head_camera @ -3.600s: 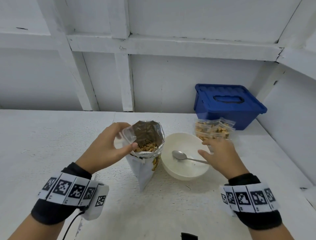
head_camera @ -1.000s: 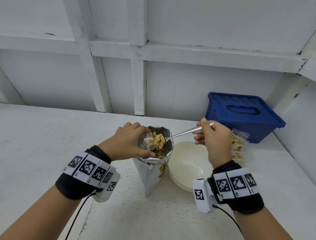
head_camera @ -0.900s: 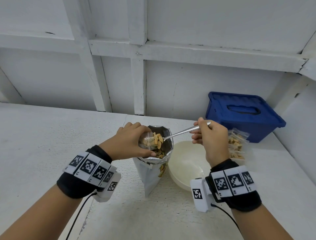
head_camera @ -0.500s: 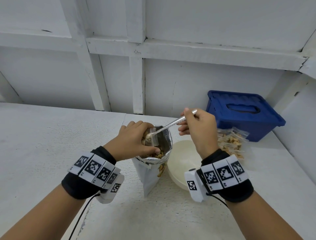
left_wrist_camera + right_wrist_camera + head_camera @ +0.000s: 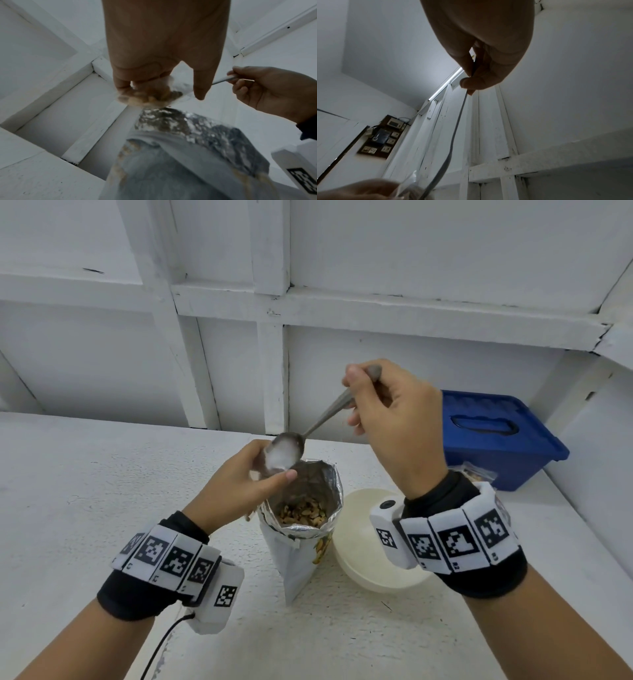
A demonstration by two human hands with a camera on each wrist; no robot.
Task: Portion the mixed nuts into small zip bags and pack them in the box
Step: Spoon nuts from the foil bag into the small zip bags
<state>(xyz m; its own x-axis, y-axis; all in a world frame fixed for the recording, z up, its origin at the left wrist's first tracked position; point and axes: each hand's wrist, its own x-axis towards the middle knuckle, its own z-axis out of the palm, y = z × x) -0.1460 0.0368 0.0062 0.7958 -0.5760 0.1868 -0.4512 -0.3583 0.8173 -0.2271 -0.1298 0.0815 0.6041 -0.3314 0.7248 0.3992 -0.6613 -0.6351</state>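
My left hand (image 5: 246,484) pinches a small clear zip bag (image 5: 149,96) with nuts in it, just above the mouth of the open foil nut pouch (image 5: 301,508). The pouch stands upright on the table with mixed nuts (image 5: 303,510) inside. My right hand (image 5: 390,419) grips the handle of a metal spoon (image 5: 308,433), tilted down to the left. The spoon bowl (image 5: 284,451) sits at the zip bag's mouth and looks empty. In the right wrist view the spoon handle (image 5: 455,128) runs down from my fingers.
A cream bowl (image 5: 370,553) stands right of the pouch, under my right wrist. A blue lidded box (image 5: 493,436) sits at the back right by the wall. Filled zip bags (image 5: 474,474) lie in front of it, mostly hidden. The white table (image 5: 102,474) extends left.
My right hand has lifted and tipped the spoon steeply; its nuts have left the spoon. Both hands and the zip bag have risen a little above the pouch.
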